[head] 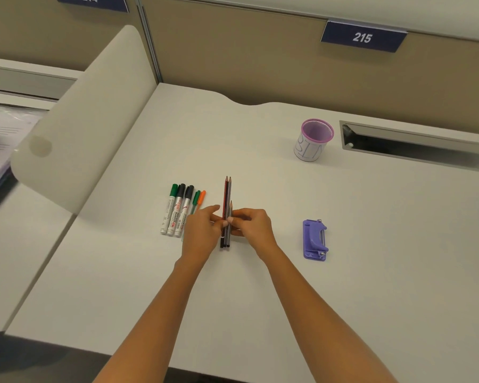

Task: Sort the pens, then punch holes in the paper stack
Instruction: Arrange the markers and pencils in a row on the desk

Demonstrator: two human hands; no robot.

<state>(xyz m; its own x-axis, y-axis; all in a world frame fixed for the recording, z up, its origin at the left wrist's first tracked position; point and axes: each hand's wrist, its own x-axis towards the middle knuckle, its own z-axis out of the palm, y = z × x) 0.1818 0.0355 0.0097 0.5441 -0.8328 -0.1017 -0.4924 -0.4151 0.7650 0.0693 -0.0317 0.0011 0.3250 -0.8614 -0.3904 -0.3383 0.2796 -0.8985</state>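
A row of markers (177, 210) lies on the white desk (260, 286), left of centre: three thick ones with green and black caps, then two thin pens with green and orange caps. Just right of them lie several pencils (227, 194) side by side, tips pointing away. My left hand (203, 230) and my right hand (250, 223) press on the pencils from either side, fingertips pinching them together. A purple hole punch (315, 240) sits to the right. A paper stack (0, 145) lies on the neighbouring desk at far left, partly hidden by a divider.
A pink-rimmed mesh cup (313, 140) with a paper label stands at the back right. Behind it is a cable slot (415, 143) in the desk. A curved white divider (86, 125) separates this desk from the left one. Partition walls close the back.
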